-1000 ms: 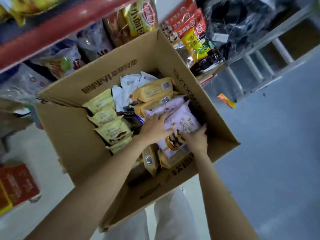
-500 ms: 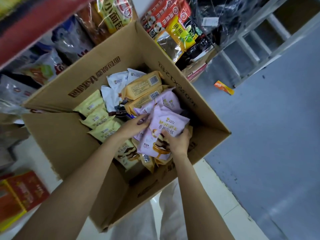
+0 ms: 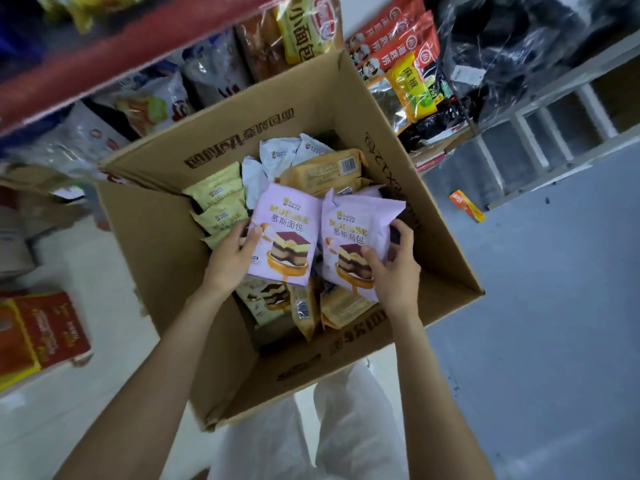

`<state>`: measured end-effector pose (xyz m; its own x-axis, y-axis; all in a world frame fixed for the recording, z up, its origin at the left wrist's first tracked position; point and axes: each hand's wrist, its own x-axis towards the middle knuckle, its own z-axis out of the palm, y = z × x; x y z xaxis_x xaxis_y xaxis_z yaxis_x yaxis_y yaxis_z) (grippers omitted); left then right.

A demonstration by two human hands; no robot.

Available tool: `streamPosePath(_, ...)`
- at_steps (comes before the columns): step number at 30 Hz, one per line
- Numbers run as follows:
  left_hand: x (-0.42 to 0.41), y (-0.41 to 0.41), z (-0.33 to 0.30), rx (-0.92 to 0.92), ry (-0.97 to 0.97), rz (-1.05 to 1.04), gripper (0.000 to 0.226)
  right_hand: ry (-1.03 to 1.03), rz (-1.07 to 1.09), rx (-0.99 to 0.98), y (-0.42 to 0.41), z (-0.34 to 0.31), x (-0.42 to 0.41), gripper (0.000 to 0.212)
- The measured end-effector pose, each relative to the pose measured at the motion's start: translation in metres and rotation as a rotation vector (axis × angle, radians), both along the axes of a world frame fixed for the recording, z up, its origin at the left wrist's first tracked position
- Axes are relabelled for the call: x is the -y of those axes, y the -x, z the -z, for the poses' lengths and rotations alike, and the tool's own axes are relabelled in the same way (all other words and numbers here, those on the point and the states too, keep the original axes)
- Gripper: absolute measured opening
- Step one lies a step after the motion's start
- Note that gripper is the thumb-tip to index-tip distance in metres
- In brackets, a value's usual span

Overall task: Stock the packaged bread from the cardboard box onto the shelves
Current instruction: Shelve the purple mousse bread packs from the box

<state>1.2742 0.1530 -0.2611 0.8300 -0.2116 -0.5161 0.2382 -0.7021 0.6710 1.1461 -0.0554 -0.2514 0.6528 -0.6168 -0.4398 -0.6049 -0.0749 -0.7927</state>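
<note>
An open cardboard box (image 3: 162,258) stands on the floor below me, holding several bread packs. My left hand (image 3: 230,258) grips a pink mousse bread pack (image 3: 287,230) by its left edge, lifted face up over the box. My right hand (image 3: 394,268) grips a second pink mousse bread pack (image 3: 356,226) beside it. Pale yellow packs (image 3: 216,199) are stacked along the box's left side, orange packs (image 3: 325,171) and white packs (image 3: 280,154) lie at the back. The shelves (image 3: 104,60) with a red edge rise behind the box, filled with bagged goods.
Red and yellow snack bags (image 3: 398,50) fill the lower shelf at upper right. A red carton (image 3: 45,330) sits on the floor at left. A small orange packet (image 3: 465,206) lies on the grey floor, near a white metal rack (image 3: 554,126).
Both hands have pulled two pink packs up out of the box and parted them side by side, faces toward me. Earlier they were pressed down among the packs.
</note>
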Motion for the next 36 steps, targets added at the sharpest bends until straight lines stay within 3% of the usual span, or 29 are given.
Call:
streamPosePath(3,-0.025,0.003,-0.023,0.056,0.053,-0.174,0.032,0.03,-0.115,0.032,-0.007,-0.025,0.003,0.051)
streamPosePath(7,-0.066,0.012,-0.057,0.111,0.297,-0.42,0.02,-0.001,-0.262,0.11,-0.027,-0.069,-0.008,0.046)
streamPosePath(10,-0.1,0.021,-0.09,0.158,0.467,-0.518,0.028,-0.001,-0.354,0.166,-0.047,-0.097,-0.03,0.047)
streamPosePath(17,-0.197,0.021,-0.154,0.409,0.487,-0.657,0.042,-0.17,-0.509,0.293,-0.099,-0.149,-0.11,0.05)
streamPosePath(26,-0.316,-0.061,-0.202,0.623,0.565,-0.564,0.048,-0.28,-0.455,0.518,-0.161,-0.204,-0.23,0.041)
streamPosePath(33,-0.358,-0.179,-0.205,0.608,0.469,-0.418,0.056,-0.247,-0.358,0.576,-0.204,-0.203,-0.288,0.045)
streamPosePath(36,-0.358,-0.215,-0.204,0.576,0.537,-0.39,0.052,-0.216,-0.28,0.59,-0.216,-0.203,-0.299,0.046)
